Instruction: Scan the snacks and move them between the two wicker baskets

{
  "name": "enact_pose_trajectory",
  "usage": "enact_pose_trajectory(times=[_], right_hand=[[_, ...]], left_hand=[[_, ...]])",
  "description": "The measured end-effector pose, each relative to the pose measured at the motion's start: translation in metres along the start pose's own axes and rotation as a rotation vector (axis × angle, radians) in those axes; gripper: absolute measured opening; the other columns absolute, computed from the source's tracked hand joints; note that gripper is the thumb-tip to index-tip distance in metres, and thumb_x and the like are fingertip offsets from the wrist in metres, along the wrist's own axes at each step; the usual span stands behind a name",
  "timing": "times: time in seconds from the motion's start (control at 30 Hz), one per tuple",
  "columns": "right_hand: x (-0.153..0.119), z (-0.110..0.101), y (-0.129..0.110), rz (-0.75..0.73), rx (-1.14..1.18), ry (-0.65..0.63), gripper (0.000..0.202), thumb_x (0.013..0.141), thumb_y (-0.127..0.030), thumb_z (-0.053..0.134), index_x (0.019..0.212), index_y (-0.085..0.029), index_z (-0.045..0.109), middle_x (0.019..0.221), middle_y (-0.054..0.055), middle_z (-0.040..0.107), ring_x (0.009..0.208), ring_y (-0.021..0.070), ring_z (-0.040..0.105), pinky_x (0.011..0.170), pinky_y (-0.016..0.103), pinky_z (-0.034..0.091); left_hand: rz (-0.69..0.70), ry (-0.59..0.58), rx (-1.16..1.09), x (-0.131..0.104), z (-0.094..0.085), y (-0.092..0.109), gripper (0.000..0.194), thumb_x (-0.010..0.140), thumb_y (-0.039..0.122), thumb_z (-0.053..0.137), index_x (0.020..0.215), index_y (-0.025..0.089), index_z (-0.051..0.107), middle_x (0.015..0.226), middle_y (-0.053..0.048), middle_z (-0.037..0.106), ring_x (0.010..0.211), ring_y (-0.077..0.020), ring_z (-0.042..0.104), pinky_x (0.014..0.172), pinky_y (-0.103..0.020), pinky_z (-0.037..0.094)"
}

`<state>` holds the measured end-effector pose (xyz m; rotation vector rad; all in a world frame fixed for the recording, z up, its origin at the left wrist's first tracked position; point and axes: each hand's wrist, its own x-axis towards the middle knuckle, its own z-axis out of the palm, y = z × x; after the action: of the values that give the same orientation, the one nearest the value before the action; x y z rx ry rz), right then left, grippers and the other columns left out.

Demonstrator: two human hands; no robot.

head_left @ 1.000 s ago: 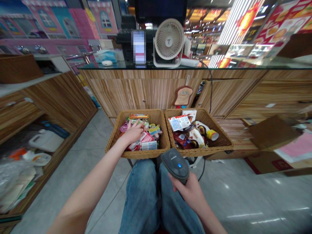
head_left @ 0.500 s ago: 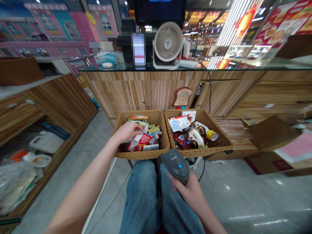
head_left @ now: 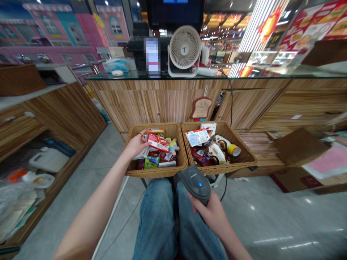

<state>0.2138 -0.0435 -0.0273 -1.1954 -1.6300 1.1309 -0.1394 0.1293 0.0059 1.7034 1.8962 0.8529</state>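
My left hand is closed on the left end of a red snack box, which is tilted above the other goods in the left wicker basket. A green packet and several other small packages lie beneath it. My right hand grips a dark barcode scanner with a lit blue light, held over my knees near the baskets' front rims. The right wicker basket holds a white-and-red box, a yellow-capped tube-shaped pack and several brown packets.
Behind the baskets stands a wood-grain counter with a glass top, bearing a white fan, a phone and a monitor. Open cardboard boxes are at right. A shelf unit stands at left. A cable hangs down the counter.
My left hand has lifted the red box off the pile and turned it, moving slightly back and left. The green packet beneath has come into sight. The scanner stays in my right hand, nearly unmoved.
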Motion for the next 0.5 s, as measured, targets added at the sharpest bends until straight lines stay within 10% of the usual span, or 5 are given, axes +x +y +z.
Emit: enact_pose_trajectory(times=[0.23, 0.37, 0.5], right_hand=[[0.002, 0.004, -0.002, 0.001, 0.005, -0.016, 0.033, 0.096, -0.047, 0.065, 0.075, -0.021, 0.063, 0.051, 0.000, 0.062, 0.047, 0.0200, 0.063, 0.053, 0.028, 0.050], [0.003, 0.004, -0.001, 0.005, 0.001, -0.017, 0.034, 0.096, -0.047, 0.066, 0.075, -0.021, 0.062, 0.051, 0.000, 0.062, 0.047, 0.0201, 0.063, 0.053, 0.028, 0.050], [0.002, 0.004, 0.001, 0.000, -0.001, -0.018, 0.034, 0.096, -0.047, 0.065, 0.073, -0.022, 0.061, 0.052, 0.001, 0.063, 0.048, 0.0204, 0.064, 0.055, 0.028, 0.050]], left_hand=[[0.016, -0.411, 0.265, -0.009, -0.017, -0.009, 0.102, 0.072, 0.056, 0.075, 0.157, 0.008, 0.044, 0.068, 0.005, 0.062, 0.069, -0.0206, 0.061, 0.064, -0.028, 0.042], [0.021, -0.390, 0.590, -0.018, -0.015, 0.003, 0.098, 0.073, 0.060, 0.076, 0.155, 0.014, 0.048, 0.099, -0.008, 0.075, 0.103, -0.0318, 0.068, 0.088, -0.037, 0.049], [0.121, -0.257, 0.815, -0.026, -0.006, 0.014, 0.089, 0.072, 0.058, 0.082, 0.148, 0.019, 0.058, 0.146, -0.020, 0.060, 0.140, -0.0417, 0.049, 0.115, -0.055, 0.037]])
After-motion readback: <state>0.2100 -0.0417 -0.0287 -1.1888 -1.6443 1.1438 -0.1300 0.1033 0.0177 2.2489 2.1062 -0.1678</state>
